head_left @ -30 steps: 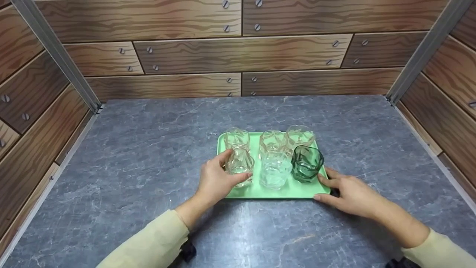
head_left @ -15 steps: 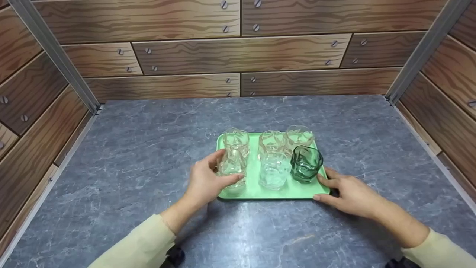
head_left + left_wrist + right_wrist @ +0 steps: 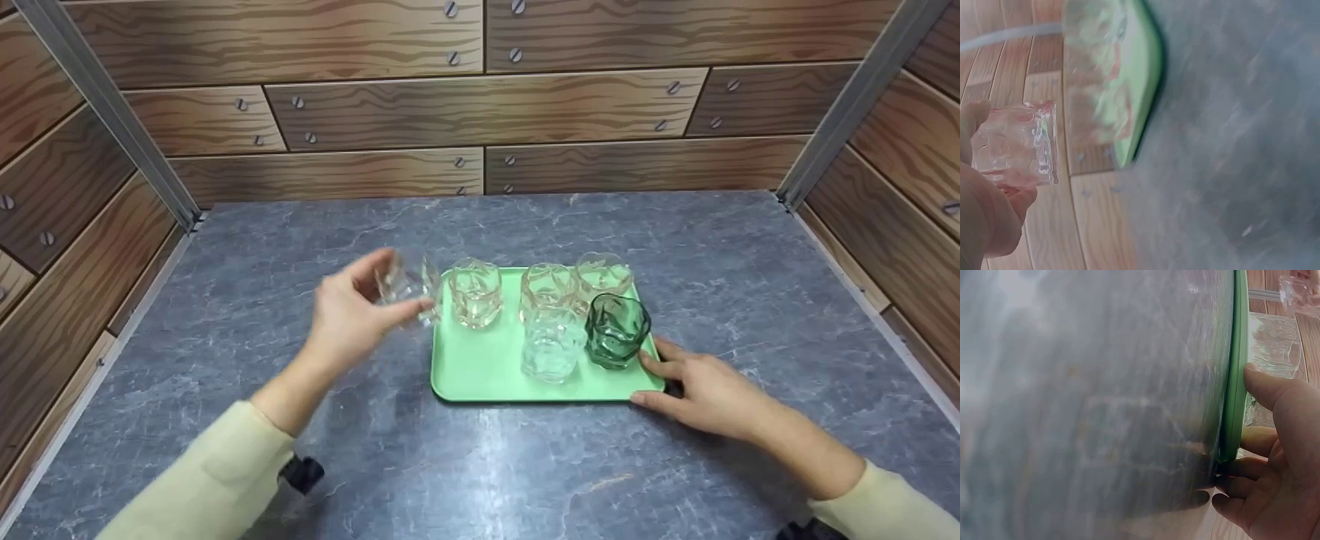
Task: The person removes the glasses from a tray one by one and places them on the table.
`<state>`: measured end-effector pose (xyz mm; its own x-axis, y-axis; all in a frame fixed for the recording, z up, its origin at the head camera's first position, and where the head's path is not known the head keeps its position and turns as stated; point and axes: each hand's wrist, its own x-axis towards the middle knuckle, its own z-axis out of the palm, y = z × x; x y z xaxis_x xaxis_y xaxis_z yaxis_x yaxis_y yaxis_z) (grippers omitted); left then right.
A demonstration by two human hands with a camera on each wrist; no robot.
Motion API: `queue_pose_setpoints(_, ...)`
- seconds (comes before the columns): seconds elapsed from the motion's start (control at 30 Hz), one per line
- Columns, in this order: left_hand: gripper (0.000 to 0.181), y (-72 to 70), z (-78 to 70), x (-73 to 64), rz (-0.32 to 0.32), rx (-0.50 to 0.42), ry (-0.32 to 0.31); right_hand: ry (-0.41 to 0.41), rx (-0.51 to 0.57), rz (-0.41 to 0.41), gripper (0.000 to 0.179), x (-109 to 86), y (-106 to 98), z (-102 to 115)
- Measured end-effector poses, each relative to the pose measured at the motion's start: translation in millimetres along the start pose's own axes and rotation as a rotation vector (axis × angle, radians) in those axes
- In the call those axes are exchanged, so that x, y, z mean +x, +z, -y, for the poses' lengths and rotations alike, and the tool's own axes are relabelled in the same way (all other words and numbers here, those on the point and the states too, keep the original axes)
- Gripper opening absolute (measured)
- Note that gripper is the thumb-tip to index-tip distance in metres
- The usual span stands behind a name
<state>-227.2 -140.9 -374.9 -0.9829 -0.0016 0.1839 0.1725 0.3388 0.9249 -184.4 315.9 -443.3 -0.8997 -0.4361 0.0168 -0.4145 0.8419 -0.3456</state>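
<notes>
My left hand (image 3: 341,315) holds a clear drinking glass (image 3: 411,289) between thumb and fingers, off the left end of a green tray (image 3: 480,375). In the left wrist view that glass (image 3: 1016,143) appears raised off the table. My right hand (image 3: 712,394) grips the tray's front right corner; in the right wrist view its thumb lies on the tray rim (image 3: 1237,354). On the tray stand a clear glass (image 3: 476,300) at back left, two faintly tinted glasses (image 3: 547,289) behind, a pale, clear glass (image 3: 553,349) in front and a dark green glass (image 3: 617,334) near my right fingers.
The tray lies on a grey marbled tabletop (image 3: 300,247). Wood-patterned panels (image 3: 480,112) close off the back and both sides, with grey metal posts (image 3: 127,127) in the corners.
My left hand has lifted the clear glass from the tray's front left and carried it left and away from me, past the tray's edge. My right hand stays on the corner.
</notes>
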Motion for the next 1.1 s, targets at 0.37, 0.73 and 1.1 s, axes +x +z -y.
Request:
queue_pose_setpoints(0.37,0.09,-15.4,8.6,56.1,-0.04,0.082,0.032,0.001,-0.011,-0.006,0.08,-0.8,0,-1)
queue_pose_setpoints(0.73,0.086,-6.2,43.1,97.2,-0.06,0.053,-0.027,0.021,-0.001,0.005,0.083,-1.4,1,-1)
queue_pose_setpoints(1.1,0.086,1.7,70.4,111.5,-0.073,0.065,-0.079,-0.009,-0.002,-0.012,0.077,-1.5,0,-1)
